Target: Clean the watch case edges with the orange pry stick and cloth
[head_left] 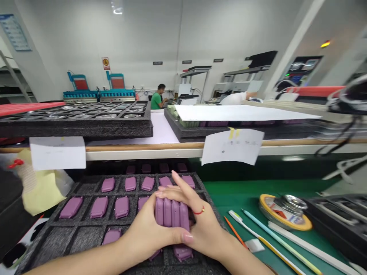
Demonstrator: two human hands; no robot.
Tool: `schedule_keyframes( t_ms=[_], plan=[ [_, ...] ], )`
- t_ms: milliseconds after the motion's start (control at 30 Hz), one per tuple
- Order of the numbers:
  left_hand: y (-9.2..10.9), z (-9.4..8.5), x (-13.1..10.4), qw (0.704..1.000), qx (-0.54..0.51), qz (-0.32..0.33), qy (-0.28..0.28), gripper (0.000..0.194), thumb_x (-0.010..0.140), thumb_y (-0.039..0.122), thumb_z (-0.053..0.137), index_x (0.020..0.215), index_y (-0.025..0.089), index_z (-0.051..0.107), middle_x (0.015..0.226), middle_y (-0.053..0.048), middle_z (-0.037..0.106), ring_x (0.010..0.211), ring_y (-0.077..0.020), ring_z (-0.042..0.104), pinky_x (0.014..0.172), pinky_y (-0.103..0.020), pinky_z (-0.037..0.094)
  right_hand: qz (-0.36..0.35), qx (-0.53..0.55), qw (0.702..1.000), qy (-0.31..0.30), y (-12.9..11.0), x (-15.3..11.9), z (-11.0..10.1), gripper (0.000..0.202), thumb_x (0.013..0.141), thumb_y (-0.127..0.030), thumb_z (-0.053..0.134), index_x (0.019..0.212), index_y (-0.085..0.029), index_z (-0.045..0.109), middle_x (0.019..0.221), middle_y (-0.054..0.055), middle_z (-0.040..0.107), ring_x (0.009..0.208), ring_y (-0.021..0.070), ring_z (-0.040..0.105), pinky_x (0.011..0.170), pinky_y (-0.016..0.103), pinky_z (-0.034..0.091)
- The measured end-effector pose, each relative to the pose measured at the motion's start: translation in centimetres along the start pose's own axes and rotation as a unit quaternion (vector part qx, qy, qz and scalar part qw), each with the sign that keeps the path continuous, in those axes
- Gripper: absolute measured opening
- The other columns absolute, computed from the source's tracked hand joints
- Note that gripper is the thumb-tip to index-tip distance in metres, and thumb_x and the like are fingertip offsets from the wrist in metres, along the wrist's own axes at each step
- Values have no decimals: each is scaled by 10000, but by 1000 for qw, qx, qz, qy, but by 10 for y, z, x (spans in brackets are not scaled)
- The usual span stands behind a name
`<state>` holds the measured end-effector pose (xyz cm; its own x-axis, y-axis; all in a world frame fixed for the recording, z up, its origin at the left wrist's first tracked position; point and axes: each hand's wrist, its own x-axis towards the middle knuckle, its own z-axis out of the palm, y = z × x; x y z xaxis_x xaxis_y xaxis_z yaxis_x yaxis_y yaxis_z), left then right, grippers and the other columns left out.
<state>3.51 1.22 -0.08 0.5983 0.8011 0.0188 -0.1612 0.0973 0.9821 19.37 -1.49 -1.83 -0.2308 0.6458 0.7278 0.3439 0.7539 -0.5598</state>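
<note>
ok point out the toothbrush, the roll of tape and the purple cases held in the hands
toothbrush [268,245]: head view, middle of the handle
roll of tape [282,217]: head view, labelled top face
purple cases [171,212]: head view, sides of the middle ones

The left hand [149,229] and right hand [208,229] are bare and slender, with long fingers and smooth, glossy, rounded nails [187,238]. A thin red band [197,212] circles the base of one right finger — a ring with a small gold-coloured bead [203,209]. Both forearms [94,254] — slim, narrowing towards the wrists — show uncovered.
</note>
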Motion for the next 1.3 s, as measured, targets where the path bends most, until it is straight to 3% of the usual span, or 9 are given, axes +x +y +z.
schedule_keyframes(
  t_ms=[233,433,600,733,833,967,1167,1267,1300],
  plan=[
    [3,-1,-3,980,-136,-139,46,671,600,493,928,1150,183,702,1044,-124,767,1078,-340,702,900,-412,579,3,-27,999,-24,2,1,6,1073,768,-179,761,1610,-301,107,1346,69,666,1245,219,629,1089,354,465],
    [2,-4,-1,961,-201,-173,72,685,659,250,926,1284,181,654,1026,-116,788,1054,-339,733,882,-397,613,27,-49,997,-50,-13,6,2,969,763,-173,791,1572,-230,260,1379,120,621,1255,231,596,1093,357,454],
    [19,0,1,938,-259,-201,114,326,877,106,698,1200,69,673,944,-157,787,940,-328,773,742,-349,655,74,75,994,32,-27,16,-17,595,644,-109,880,1160,-212,601,1248,77,668,1139,186,656,962,276,524],
    [33,10,2,932,-254,-192,173,267,948,36,550,1203,33,627,853,-163,781,772,-266,792,650,-298,662,84,56,994,43,-29,19,-26,206,708,-138,862,782,-193,678,1137,57,710,1095,181,675,935,268,532],
    [35,13,2,932,-246,-190,187,224,963,27,513,1132,66,654,733,-101,756,614,-193,757,603,-279,657,95,52,993,47,-27,19,-24,135,733,-162,855,739,-191,724,1118,52,711,1029,172,699,896,258,549],
    [35,13,0,937,-242,-181,176,240,952,0,511,895,114,714,704,-66,744,596,-167,741,455,-184,569,99,56,989,93,-23,20,-21,56,796,-167,797,776,-204,760,1039,46,747,947,167,719,927,300,551],
    [26,0,0,939,-257,-199,113,72,872,119,724,866,99,793,950,-125,802,780,-220,785,460,-158,516,142,193,934,264,-29,22,-27,131,909,-268,700,791,-218,724,827,-11,731,583,80,681,613,206,584],
    [17,-9,1,935,-294,-193,38,278,651,247,931,865,111,814,966,-122,807,784,-225,782,483,-151,517,121,206,940,246,-36,19,-27,48,886,-237,734,930,-254,726,1005,4,728,934,135,746,892,256,597],
    [15,-11,2,934,-299,-192,13,348,601,286,958,870,115,817,956,-121,808,770,-218,777,510,-158,530,117,182,953,210,-38,17,-26,216,829,-215,791,1023,-274,718,1105,14,707,1094,165,704,1003,291,553]
  ],
)
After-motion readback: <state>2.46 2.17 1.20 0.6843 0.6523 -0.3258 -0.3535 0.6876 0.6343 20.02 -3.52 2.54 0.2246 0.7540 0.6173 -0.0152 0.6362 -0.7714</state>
